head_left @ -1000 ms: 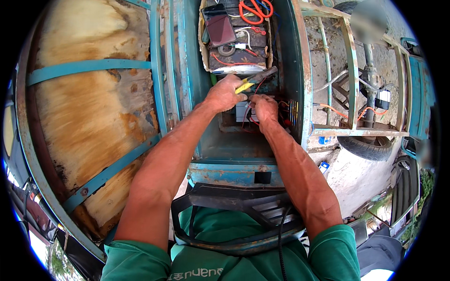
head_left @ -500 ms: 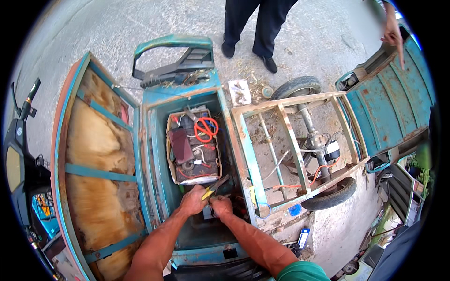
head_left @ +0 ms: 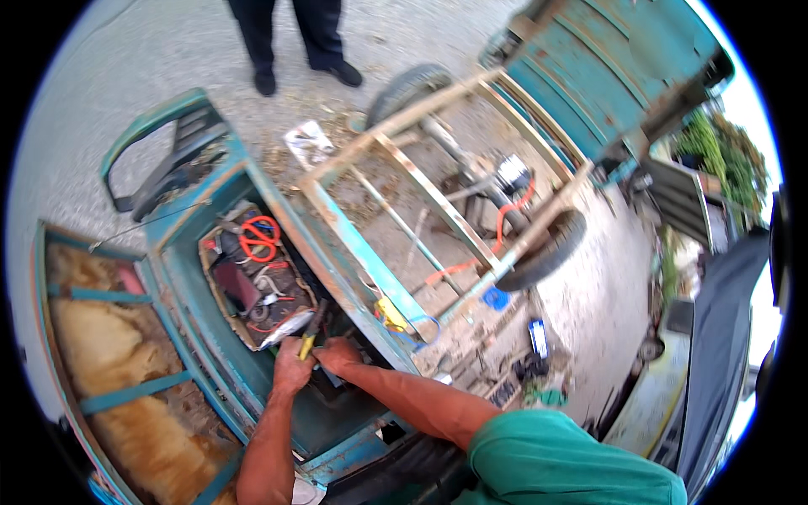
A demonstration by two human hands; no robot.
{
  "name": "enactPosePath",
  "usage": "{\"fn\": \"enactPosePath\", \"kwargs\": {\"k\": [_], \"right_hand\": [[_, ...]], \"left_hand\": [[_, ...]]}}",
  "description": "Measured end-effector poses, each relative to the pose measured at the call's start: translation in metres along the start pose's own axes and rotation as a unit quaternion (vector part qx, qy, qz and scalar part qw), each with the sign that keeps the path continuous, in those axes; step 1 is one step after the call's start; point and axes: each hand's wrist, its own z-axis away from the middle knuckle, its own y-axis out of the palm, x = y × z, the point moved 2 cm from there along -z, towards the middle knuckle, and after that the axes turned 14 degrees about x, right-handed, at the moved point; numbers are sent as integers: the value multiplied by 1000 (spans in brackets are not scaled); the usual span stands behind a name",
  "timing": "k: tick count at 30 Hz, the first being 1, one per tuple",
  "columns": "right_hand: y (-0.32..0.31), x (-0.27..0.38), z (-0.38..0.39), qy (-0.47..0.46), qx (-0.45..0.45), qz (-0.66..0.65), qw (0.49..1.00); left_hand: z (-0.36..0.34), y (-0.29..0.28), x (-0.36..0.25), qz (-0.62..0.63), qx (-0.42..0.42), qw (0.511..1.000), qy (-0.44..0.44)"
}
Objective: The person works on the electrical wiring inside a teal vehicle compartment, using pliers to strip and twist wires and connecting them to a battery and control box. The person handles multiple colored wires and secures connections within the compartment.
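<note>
Head view: teal compartment (head_left: 332, 421), littered grey pavement (head_left: 168, 63) beyond

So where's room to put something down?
Bare pavement between the curved teal frame and dark trousers; pale ground right of the lower wheel. Crowded: by the yellow-handled tool, the cardboard box holding wires and red-handled scissors.

Left hand (head_left: 292, 368)'s wrapped round a yellow-handled tool (head_left: 307, 344), right hand (head_left: 338, 355) just beside it, can't make out what that one's on. Both are down in a teal metal bin (head_left: 316, 422), by a battered box (head_left: 288, 326) with red-handled scissors (head_left: 259, 239) on top. Rusty frame (head_left: 436, 202) off to the right, somebody's dark trousers (head_left: 318, 34) up top.
</note>
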Motion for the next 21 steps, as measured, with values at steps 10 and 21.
{"fn": "enactPosePath", "kwargs": {"k": [10,21], "right_hand": [[-7,10,19,52,16,-82,995],[-1,10,10,25,14,-47,998]], "left_hand": [[2,-4,-13,13,6,1000,3],[2,-2,-7,-59,10,998,-6]]}}
